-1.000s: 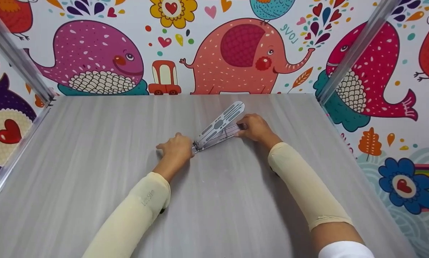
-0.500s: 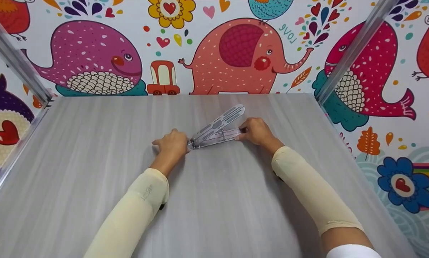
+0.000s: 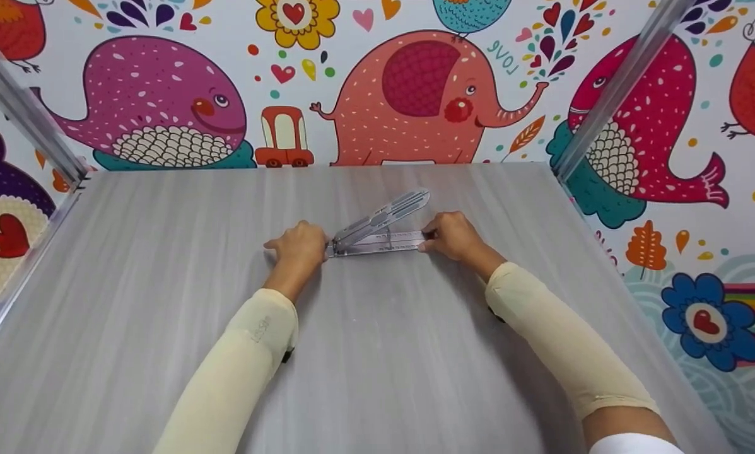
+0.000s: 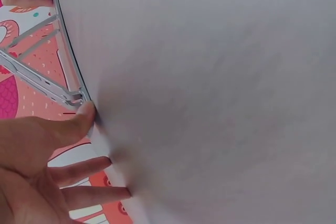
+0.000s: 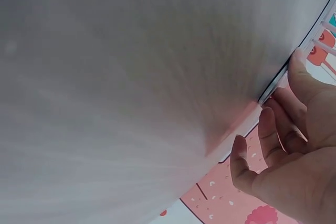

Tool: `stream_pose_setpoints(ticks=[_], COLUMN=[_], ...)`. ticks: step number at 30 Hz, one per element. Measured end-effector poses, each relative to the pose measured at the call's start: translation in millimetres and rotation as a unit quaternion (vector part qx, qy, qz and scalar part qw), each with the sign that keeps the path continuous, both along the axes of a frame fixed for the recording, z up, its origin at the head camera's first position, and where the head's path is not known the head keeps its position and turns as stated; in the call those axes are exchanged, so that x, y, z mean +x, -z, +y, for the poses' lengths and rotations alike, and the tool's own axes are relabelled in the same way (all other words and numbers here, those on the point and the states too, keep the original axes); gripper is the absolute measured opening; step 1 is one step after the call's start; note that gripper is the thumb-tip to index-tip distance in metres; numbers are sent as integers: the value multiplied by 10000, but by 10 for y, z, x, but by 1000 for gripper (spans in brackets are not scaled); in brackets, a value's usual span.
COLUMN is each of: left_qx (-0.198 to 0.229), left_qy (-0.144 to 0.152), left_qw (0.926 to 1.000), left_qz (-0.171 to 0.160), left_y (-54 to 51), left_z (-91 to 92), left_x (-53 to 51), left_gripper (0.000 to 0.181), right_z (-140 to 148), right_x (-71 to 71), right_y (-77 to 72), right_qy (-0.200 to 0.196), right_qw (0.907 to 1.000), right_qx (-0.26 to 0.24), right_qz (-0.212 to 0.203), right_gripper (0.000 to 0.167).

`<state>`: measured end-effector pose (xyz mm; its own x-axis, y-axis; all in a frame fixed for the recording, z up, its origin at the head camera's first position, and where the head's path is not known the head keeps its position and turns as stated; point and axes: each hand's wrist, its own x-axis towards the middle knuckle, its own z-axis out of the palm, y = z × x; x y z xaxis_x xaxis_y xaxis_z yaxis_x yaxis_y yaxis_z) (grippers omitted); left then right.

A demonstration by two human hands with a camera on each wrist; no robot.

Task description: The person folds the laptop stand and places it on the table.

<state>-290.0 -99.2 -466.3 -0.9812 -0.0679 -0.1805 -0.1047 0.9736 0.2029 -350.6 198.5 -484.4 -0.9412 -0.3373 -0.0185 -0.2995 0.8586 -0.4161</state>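
A silver folding stand (image 3: 386,241) lies on the table in the head view, its flat base running left to right. From the hinge at its left end a slotted metal arm (image 3: 386,217) rises at a slant. A thin prop stands between arm and base, also visible in the left wrist view. My left hand (image 3: 301,249) pinches the hinge end, thumb on the near side; two other fingers (image 4: 89,171) stretch to the tabletop. My right hand (image 3: 456,236) pinches the base's right end between thumb and fingers. The fingertips behind the stand are partly hidden.
The grey wood-grain table (image 3: 364,353) spreads around the stand. Behind it stands a wall with cartoon animals (image 3: 415,94). Metal posts rise at the back left (image 3: 27,94) and back right (image 3: 623,94) corners.
The stand has turned clockwise, so its base now runs nearly parallel to the table's back edge. My right hand has come slightly nearer; my left has moved left and farther away.
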Motion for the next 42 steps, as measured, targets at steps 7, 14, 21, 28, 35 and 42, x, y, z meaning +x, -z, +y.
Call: stream_pose_setpoints(ticks=[7, 14, 21, 28, 35, 42], left_qx=[167, 293, 306, 334, 379, 233], left_qy=[-216, -251, -213, -146, -32, 293], left_qw=[9996, 9992, 9991, 9986, 9985, 9987], left_qz=[69, -86, -202, -375, -391, -338], left_y=[18, -15, -26, -55, -78, -104], left_z=[-36, -60, -67, -71, -90, -125], left_x=[-67, -123, -175, -231, -273, -326], left_gripper=[32, 38, 44, 48, 48, 54], right_z=[7, 11, -1, 1, -22, -49], right_x=[78, 149, 210, 305, 364, 436], right_y=[-26, -19, -5, -13, -1, -7], right_qy=[-437, -468, -273, -237, -235, -184], right_qw=[9982, 9974, 9993, 9993, 9991, 9986], right_qx=[84, 59, 28, -33, -125, -93], right_qz=[404, 538, 266, 299, 328, 486], right_gripper=[41, 36, 35, 28, 24, 23])
